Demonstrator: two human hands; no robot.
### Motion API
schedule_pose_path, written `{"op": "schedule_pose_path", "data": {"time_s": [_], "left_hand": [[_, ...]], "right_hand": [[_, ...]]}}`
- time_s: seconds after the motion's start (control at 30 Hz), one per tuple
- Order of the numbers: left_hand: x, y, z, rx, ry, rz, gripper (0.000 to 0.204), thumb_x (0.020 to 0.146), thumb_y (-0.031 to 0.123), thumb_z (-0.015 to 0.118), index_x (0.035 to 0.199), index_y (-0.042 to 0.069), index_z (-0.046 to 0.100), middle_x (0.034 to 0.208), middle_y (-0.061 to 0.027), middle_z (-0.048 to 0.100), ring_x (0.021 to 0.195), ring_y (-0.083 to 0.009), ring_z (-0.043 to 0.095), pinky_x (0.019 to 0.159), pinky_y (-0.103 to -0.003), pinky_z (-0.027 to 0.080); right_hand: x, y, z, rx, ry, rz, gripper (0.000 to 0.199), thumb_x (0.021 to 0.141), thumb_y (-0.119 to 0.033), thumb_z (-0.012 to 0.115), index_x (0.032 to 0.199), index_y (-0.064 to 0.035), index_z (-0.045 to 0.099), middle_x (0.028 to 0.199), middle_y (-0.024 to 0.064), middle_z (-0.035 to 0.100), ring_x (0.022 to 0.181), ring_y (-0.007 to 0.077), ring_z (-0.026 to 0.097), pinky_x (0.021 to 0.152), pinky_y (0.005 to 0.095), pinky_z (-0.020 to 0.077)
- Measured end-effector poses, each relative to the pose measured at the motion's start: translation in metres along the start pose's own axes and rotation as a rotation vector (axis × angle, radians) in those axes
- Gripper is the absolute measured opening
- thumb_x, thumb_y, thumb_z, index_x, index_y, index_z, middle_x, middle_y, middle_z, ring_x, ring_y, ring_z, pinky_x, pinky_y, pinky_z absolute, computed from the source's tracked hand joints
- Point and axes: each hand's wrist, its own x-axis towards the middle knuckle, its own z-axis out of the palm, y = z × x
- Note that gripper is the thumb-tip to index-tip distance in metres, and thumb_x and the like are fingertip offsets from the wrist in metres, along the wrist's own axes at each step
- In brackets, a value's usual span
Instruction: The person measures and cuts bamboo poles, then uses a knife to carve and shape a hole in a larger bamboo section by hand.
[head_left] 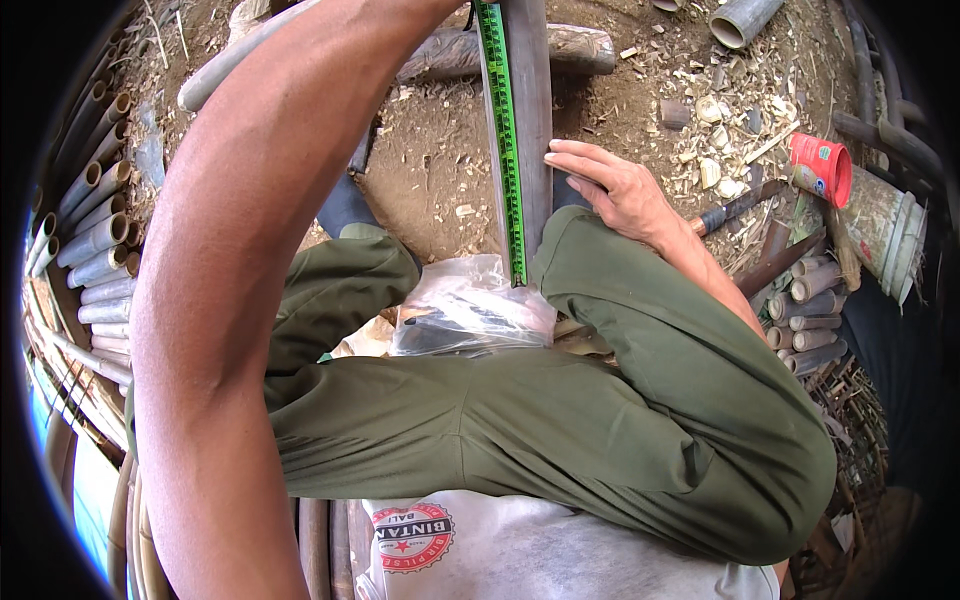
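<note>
A long grey bamboo pole (533,110) stands between my legs, with a bright green measuring strip (508,150) with black marks lying along it. My right hand (622,190) is beside the pole above my knee, its fingers stretched out and the tips at the pole's right side. It is open and not wrapped round anything. My left arm reaches up past the top edge, so the left hand is out of sight. A clear plastic bag (475,310) with dark contents lies at the strip's near end, between my thighs.
Bamboo tubes (100,240) are stacked at the left, and shorter ones (808,310) at the right. A red tub (822,168) stands by a dirty white bucket (885,235). A dark-handled tool (740,205) lies near my right wrist. Pale chips (712,125) litter the earth.
</note>
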Motion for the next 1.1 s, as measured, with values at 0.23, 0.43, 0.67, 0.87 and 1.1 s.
{"op": "schedule_pose_path", "data": {"time_s": [0.23,0.43,0.67,0.87,1.1], "left_hand": [[0.004,0.001,0.004,0.04,-0.017,-0.025,0.027,0.059,0.018,0.079,0.085,0.014,0.072,0.096,-0.0067,0.07,0.105,-0.0298,0.056,0.084,-0.044,0.044],[0.004,0.002,0.001,0.032,-0.038,-0.027,0.029,0.06,0.018,0.079,0.087,0.013,0.072,0.097,-0.0069,0.07,0.107,-0.0302,0.055,0.085,-0.045,0.043],[0.005,0.004,-0.002,0.032,-0.061,-0.032,0.03,0.061,0.019,0.079,0.089,0.013,0.071,0.098,-0.0076,0.07,0.108,-0.0305,0.054,0.086,-0.046,0.043],[-0.001,0.001,0.001,0.049,-0.03,-0.048,0.03,0.061,0.02,0.079,0.089,0.014,0.072,0.099,-0.0074,0.07,0.109,-0.0301,0.054,0.085,-0.045,0.045],[0.023,0.014,0.003,0.061,-0.02,0.012,0.026,0.06,0.022,0.08,0.084,0.015,0.074,0.096,-0.0063,0.071,0.108,-0.0293,0.057,0.083,-0.042,0.046]], "right_hand": [[0.011,-0.007,-0.009,0.003,-0.03,0.068,0.036,0.089,-0.008,0.063,0.123,-0.0193,0.064,0.136,0.0015,0.057,0.102,0.0283,0.067,0.082,0.0373,0.0577],[0.013,-0.006,-0.009,-0.002,-0.062,0.077,0.038,0.088,-0.005,0.064,0.123,-0.0186,0.064,0.138,0.0018,0.055,0.102,0.0286,0.067,0.083,0.0379,0.0576],[0.014,-0.007,-0.009,-0.066,-0.005,0.037,0.027,0.092,-0.018,0.063,0.119,-0.0225,0.067,0.131,0.0008,0.059,0.092,0.0283,0.069,0.075,0.0394,0.0588],[0.017,-0.015,-0.018,-0.143,-0.081,0.043,0.03,0.092,-0.015,0.06,0.121,-0.022,0.065,0.119,0.0035,0.063,0.089,0.03,0.068,0.073,0.0429,0.0573],[-0.03,0.0,-0.077,-0.157,-0.016,0.194,0.035,0.092,-0.015,0.059,0.127,-0.0192,0.062,0.114,0.0078,0.065,0.098,0.0294,0.066,0.079,0.0393,0.0564]]}}
